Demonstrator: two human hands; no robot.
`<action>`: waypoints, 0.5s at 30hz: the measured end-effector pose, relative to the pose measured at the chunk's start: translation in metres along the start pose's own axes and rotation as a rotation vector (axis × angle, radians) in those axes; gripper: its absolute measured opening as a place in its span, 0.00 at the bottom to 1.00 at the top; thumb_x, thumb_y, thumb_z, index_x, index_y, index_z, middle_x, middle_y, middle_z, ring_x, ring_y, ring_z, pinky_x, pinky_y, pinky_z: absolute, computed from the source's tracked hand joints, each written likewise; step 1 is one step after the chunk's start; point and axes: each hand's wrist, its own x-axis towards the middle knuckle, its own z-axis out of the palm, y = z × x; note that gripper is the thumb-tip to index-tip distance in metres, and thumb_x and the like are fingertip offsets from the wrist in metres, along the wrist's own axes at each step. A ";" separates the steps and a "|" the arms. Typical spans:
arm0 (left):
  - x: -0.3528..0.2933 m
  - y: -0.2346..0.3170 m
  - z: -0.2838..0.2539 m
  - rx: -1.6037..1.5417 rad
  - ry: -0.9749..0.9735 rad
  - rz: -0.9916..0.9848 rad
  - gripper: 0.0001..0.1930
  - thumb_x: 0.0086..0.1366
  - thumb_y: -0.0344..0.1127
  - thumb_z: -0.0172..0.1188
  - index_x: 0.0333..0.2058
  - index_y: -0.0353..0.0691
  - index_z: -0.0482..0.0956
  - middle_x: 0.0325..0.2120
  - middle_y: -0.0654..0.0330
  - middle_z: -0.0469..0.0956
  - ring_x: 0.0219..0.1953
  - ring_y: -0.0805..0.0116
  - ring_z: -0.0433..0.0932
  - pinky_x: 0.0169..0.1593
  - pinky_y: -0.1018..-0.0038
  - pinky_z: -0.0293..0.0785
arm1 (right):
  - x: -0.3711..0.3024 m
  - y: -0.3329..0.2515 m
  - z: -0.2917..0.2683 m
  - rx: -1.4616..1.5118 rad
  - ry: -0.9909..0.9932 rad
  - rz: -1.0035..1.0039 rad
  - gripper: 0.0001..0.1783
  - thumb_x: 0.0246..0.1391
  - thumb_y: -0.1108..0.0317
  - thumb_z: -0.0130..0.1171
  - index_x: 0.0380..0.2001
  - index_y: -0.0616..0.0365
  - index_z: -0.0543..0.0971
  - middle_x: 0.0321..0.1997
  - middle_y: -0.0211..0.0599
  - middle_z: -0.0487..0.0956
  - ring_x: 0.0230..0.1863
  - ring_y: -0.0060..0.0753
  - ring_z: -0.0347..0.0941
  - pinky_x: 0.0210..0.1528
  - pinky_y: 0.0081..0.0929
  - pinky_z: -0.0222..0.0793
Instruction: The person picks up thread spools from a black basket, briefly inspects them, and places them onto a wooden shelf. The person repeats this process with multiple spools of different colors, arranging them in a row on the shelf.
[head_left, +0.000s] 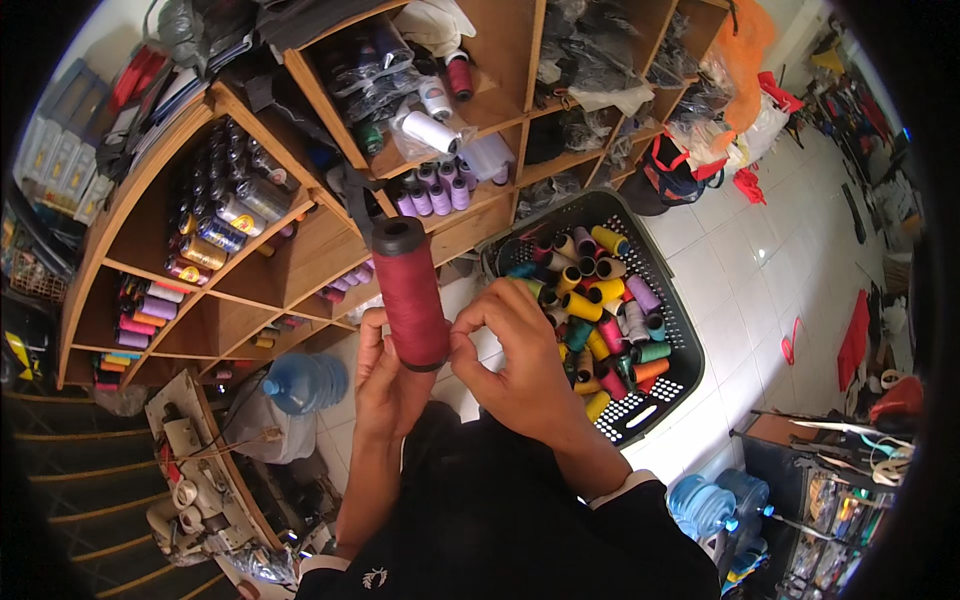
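A tall spool of dark red thread [412, 300] with black ends stands nearly upright in front of me, leaning slightly. My left hand [382, 375] is closed round its lower part from the left and beneath. At the spool's lower right edge, my right hand [515, 355] has thumb and forefinger pinched together. Whatever is between those fingertips, perhaps a thread end, is too small to make out. Just beyond the right hand sits a dark plastic basket [690, 370] with perforated sides, filled with yellow, green, purple, orange and pink thread spools [606, 290].
Wooden shelves [250, 285] curve across the left and back, holding purple spools [432, 192], wrapped cones and plastic bags. A blue water bottle [305, 384] lies left of me, near a sewing machine [185, 455]. More blue bottles [702, 505] stand lower right on white tiles [735, 290].
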 end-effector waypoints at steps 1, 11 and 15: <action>0.002 0.000 0.002 -0.051 -0.013 -0.020 0.18 0.67 0.41 0.50 0.52 0.44 0.60 0.47 0.45 0.69 0.48 0.55 0.71 0.53 0.60 0.67 | 0.000 0.000 0.000 0.013 0.024 0.026 0.09 0.40 0.74 0.57 0.28 0.59 0.70 0.30 0.44 0.67 0.36 0.47 0.65 0.39 0.37 0.60; 0.005 -0.013 -0.007 -0.242 0.013 -0.138 0.22 0.67 0.41 0.51 0.56 0.45 0.57 0.47 0.45 0.69 0.45 0.55 0.73 0.48 0.65 0.72 | -0.039 0.066 -0.064 -0.317 0.396 0.449 0.03 0.48 0.77 0.54 0.28 0.65 0.74 0.35 0.43 0.72 0.39 0.45 0.68 0.42 0.39 0.63; 0.004 -0.009 -0.010 -0.227 0.019 -0.095 0.19 0.67 0.39 0.50 0.54 0.47 0.59 0.48 0.45 0.69 0.46 0.54 0.73 0.49 0.65 0.72 | -0.082 0.133 -0.094 -0.940 0.418 0.495 0.09 0.46 0.75 0.60 0.34 0.62 0.79 0.38 0.43 0.72 0.40 0.44 0.69 0.46 0.40 0.65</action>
